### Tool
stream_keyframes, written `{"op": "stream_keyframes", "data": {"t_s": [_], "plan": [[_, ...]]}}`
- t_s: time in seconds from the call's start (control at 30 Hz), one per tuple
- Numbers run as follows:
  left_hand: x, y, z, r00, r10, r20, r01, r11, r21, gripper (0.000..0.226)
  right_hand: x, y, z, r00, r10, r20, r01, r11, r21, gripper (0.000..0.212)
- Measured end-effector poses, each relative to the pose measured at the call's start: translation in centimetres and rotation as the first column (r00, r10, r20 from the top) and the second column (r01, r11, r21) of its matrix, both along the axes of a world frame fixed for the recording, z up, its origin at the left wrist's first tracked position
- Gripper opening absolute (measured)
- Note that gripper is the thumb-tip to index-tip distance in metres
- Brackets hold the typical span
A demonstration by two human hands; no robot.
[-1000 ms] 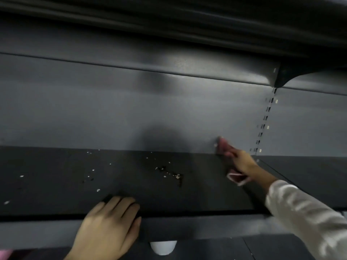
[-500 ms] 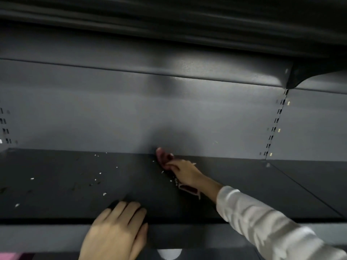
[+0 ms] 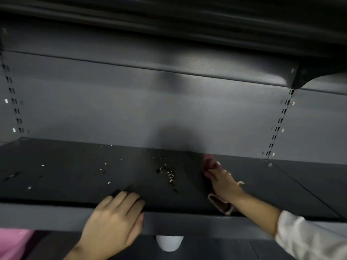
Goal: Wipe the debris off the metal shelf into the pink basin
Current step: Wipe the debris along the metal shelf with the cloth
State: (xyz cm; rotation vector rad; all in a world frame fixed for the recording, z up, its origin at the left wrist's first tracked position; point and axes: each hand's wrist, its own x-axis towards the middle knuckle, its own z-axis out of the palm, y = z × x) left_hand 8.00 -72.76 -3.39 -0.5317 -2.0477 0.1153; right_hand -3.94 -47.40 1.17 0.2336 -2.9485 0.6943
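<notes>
The dark metal shelf (image 3: 75, 192) runs across the view. A small pile of debris (image 3: 168, 174) lies near its middle, and scattered light crumbs (image 3: 103, 168) lie further left. My right hand (image 3: 224, 182) presses a pink cloth (image 3: 208, 164) flat on the shelf just right of the pile, with a cloth corner hanging under my wrist at the shelf's front edge. My left hand (image 3: 116, 220) rests over the shelf's front lip, fingers on top, holding nothing. A corner of the pink basin (image 3: 13, 243) shows at the bottom left, below the shelf.
The grey back panel (image 3: 131, 113) rises behind the shelf, with slotted uprights (image 3: 279, 124) at right and left. An upper shelf (image 3: 169, 34) overhangs. A white rounded object (image 3: 170, 243) sits below the front lip. A seam (image 3: 300, 186) divides the shelf at right.
My right hand with the cloth swept left to the shelf's middle, then came back right of the debris pile, which lies gathered near the centre. My left hand stayed on the front lip.
</notes>
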Motion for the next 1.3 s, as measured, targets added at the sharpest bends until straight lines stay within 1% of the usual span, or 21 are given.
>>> {"op": "stream_keyframes", "data": {"t_s": [0.1,0.17,0.23,0.27,0.33,0.4,0.47,0.5,0.57,0.63,0.73,0.77,0.8,0.83,0.87,0.93,1.03,1.07,1.17,1.2,1.3], "plan": [[0.1,0.0,0.0,1.0,0.006,0.01,-0.006,1.0,0.003,0.057,1.4,-6.2,-0.3,0.998,0.055,-0.029,-0.056,0.998,-0.016,0.036],[0.2,0.0,-0.1,1.0,0.019,0.018,-0.019,1.0,-0.008,0.045,1.9,-10.6,-0.5,0.99,0.124,-0.069,-0.127,0.991,-0.042,0.04],[0.3,-0.1,0.0,0.998,0.037,0.047,-0.036,0.999,-0.02,0.031,2.3,-14.4,-0.4,0.976,0.209,-0.063,-0.213,0.975,-0.071,0.04],[0.5,-0.1,0.2,0.997,0.042,0.064,-0.041,0.999,-0.021,0.03,2.5,-15.6,0.0,0.971,0.234,-0.051,-0.238,0.966,-0.099,0.039],[0.7,-0.3,0.4,0.996,0.032,0.083,-0.031,0.999,-0.016,0.029,2.5,-16.4,1.1,0.973,0.23,-0.031,-0.232,0.956,-0.179,0.038],[1.0,-0.9,0.5,0.997,0.005,0.082,-0.004,1.0,-0.009,0.032,2.1,-15.1,2.3,0.979,0.204,-0.018,-0.201,0.94,-0.275,0.035],[1.2,-1.8,0.6,0.997,-0.008,0.077,0.009,1.0,-0.013,0.047,1.5,-12.1,3.2,0.987,0.159,0.003,-0.148,0.929,-0.34,0.034],[1.4,-2.4,0.7,0.997,-0.006,0.074,0.007,1.0,-0.017,0.054,1.2,-10.0,3.4,0.992,0.129,0.015,-0.116,0.932,-0.342,0.034],[1.7,-3.7,1.0,0.998,-0.005,0.065,0.007,1.0,-0.02,0.059,0.8,-5.4,3.3,0.998,0.054,0.042,-0.04,0.959,-0.279,0.035],[1.9,-5.1,1.2,0.998,-0.026,0.057,0.027,0.999,-0.026,0.056,1.3,-1.1,2.6,0.997,-0.043,0.064,0.055,0.978,-0.201,0.034],[1.8,-6.9,0.8,0.996,-0.086,0.034,0.087,0.996,-0.024,0.053,3.0,0.8,1.7,0.98,-0.17,0.102,0.174,0.984,-0.036,0.036],[1.7,-7.2,0.6,0.993,-0.117,0.032,0.118,0.993,-0.017,0.051,3.5,0.1,1.4,0.975,-0.193,0.109,0.193,0.981,0.01,0.042],[1.6,-7.5,0.4,0.988,-0.148,0.033,0.149,0.989,-0.011,0.048,4.0,-1.0,1.4,0.972,-0.204,0.113,0.2,0.979,0.044,0.053],[1.5,-7.8,0.4,0.983,-0.183,0.034,0.183,0.983,-0.002,0.042,4.5,-2.5,1.4,0.97,-0.21,0.12,0.204,0.977,0.062,0.065],[1.4,-8.1,0.4,0.975,-0.218,0.034,0.218,0.976,0.011,0.035,5.0,-4.1,1.5,0.969,-0.217,0.121,0.211,0.975,0.062,0.071],[1.5,-9.0,0.4,0.96,-0.279,0.032,0.278,0.96,0.036,0.024,5.6,-7.5,1.8,0.963,-0.24,0.12,0.235,0.971,0.055,0.066],[1.7,-10.3,0.1,0.95,-0.308,0.044,0.307,0.951,0.031,0.022,6.5,-13.4,2.1,0.969,-0.23,0.094,0.224,0.972,0.069,0.052],[1.8,-10.6,0.2,0.947,-0.314,0.061,0.313,0.949,0.03,0.024,6.8,-15.5,2.0,0.973,-0.215,0.083,0.21,0.976,0.064,0.051],[1.9,-10.9,0.6,0.938,-0.324,0.123,0.325,0.946,0.011,0.03,6.5,-21.3,1.3,0.988,-0.141,0.068,0.138,0.989,0.044,0.061],[1.9,-10.9,0.8,0.937,-0.32,0.141,0.323,0.946,0.002,0.031,6.3,-23.0,1.2,0.991,-0.116,0.063,0.115,0.993,0.022,0.061],[1.8,-12.0,1.0,0.928,-0.336,0.159,0.338,0.941,0.02,0.028,6.0,-25.9,1.1,0.996,-0.057,0.074,0.066,0.989,-0.131,0.044]]}}
